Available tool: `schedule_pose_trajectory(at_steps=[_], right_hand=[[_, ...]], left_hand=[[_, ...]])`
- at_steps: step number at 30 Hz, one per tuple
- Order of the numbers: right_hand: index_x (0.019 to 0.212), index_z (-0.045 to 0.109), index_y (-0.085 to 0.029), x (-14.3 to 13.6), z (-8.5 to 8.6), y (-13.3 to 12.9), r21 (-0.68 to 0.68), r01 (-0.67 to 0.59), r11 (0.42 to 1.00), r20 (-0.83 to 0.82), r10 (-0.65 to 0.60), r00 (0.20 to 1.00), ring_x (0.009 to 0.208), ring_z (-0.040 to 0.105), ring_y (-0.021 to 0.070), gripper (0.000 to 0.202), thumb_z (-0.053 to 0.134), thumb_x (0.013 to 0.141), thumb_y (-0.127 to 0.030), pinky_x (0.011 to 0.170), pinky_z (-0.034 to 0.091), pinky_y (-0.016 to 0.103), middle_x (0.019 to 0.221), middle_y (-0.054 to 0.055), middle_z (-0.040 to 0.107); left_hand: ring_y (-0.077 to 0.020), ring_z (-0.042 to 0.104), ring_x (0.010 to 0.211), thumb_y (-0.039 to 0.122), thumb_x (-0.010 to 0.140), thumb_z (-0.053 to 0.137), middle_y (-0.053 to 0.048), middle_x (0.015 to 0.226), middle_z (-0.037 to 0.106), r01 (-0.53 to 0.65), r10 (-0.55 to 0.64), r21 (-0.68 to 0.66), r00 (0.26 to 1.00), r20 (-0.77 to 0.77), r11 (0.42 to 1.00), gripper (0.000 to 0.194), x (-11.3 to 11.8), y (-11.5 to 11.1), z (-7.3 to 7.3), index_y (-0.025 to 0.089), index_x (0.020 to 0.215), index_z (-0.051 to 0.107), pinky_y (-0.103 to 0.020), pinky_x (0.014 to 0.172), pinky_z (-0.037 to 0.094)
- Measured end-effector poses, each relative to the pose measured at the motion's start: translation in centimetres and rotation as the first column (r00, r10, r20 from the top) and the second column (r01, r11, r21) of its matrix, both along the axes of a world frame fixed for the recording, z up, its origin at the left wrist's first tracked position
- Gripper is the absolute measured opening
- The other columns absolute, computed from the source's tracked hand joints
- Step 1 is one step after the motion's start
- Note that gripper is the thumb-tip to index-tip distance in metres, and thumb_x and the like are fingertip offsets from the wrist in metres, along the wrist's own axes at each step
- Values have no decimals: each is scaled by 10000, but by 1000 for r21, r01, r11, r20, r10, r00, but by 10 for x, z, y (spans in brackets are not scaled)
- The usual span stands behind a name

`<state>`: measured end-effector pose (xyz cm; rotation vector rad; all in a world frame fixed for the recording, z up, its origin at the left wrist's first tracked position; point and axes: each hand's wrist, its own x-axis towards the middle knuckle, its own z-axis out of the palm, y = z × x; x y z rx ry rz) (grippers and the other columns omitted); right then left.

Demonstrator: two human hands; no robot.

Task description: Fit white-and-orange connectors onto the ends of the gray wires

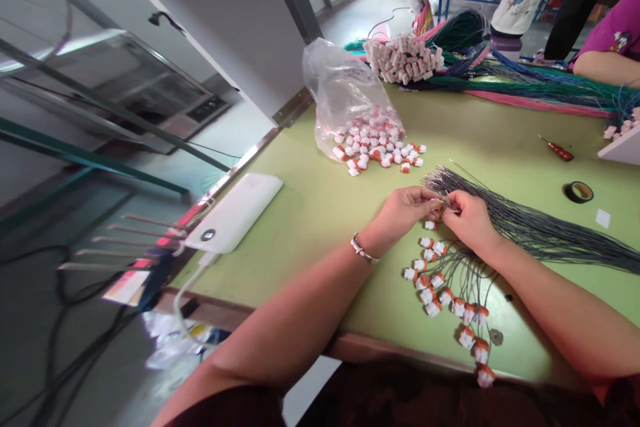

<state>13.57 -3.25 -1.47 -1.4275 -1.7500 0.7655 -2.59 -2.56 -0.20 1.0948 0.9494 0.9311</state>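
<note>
My left hand [406,211] is closed in a pinch on a small white-and-orange connector [439,205], mostly covered by the fingers. Right beside it, my right hand [468,219] pinches a thin dark wire at the connector; the wire's end is hidden between the fingertips. Just beyond both hands lies a bundle of dark wires [530,220] with bare metal tips toward the left. Below my hands, several white-and-orange connectors with wires attached [433,295] lie scattered toward the table's front edge.
A clear plastic bag [345,90] spills loose connectors [373,140] on the green table [305,240]. A white power bank [240,210] lies left. Black tape [579,192] and a red-handled screwdriver-like tool [559,151] lie right. Behind are coloured wire bundles [530,90] and another person's arm [607,67].
</note>
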Motion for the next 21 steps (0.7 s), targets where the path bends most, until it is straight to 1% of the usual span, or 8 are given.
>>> schedule_pose_trajectory(at_steps=[3, 6, 12, 16, 18, 21], right_hand=[[649, 539, -203, -1, 0, 0, -2, 22, 1000, 35, -22, 999, 481, 450, 120, 70, 532, 648, -273, 495, 342, 250, 529, -13, 562], [646, 536, -205, -1, 0, 1, -11, 8, 1000, 35, -8, 999, 490, 457, 124, 72, 532, 644, -277, 500, 347, 251, 536, -9, 566], [645, 544, -194, 0, 3, 1, -68, -9, 998, -67, 5, 998, 492, 423, 107, 93, 513, 622, -278, 498, 342, 243, 540, -22, 535], [641, 542, -190, 0, 4, 1, -81, -5, 997, -122, -5, 993, 477, 382, 93, 103, 518, 613, -285, 481, 317, 235, 516, -40, 493], [632, 539, -190, -1, 4, 1, -82, -2, 997, -121, -8, 993, 476, 380, 93, 100, 517, 612, -286, 479, 313, 235, 513, -39, 494], [631, 541, -194, -2, 4, 1, -69, 3, 998, -73, -8, 997, 479, 394, 99, 85, 523, 618, -276, 485, 321, 240, 511, -34, 508]], left_hand=[[-75, 594, 553, 208, 722, 739, -8, 659, 681, -21, 21, -21, 1000, 13, 1000, 140, 4, -2, 0, 109, 785, 662, -225, 602, 516], [-77, 598, 554, 208, 718, 739, -12, 653, 680, -8, 8, -38, 1000, -1, 999, 140, 4, -3, 2, 106, 775, 662, -219, 596, 511], [-79, 587, 531, 227, 730, 739, 10, 585, 641, 8, -8, 8, 1000, -12, 1000, 163, 0, -1, 5, 106, 805, 659, -225, 587, 513], [-80, 591, 534, 220, 738, 729, 14, 591, 635, -1, 1, 3, 1000, -10, 1000, 152, -2, 0, 5, 112, 789, 636, -236, 600, 516], [-80, 589, 540, 205, 740, 720, 10, 600, 638, -2, 2, 0, 1000, -5, 1000, 135, -2, 0, 4, 109, 787, 638, -242, 613, 516], [-84, 589, 548, 200, 738, 715, -2, 626, 654, 4, -4, -5, 1000, -4, 1000, 135, -1, 0, 2, 104, 811, 655, -252, 625, 514]])
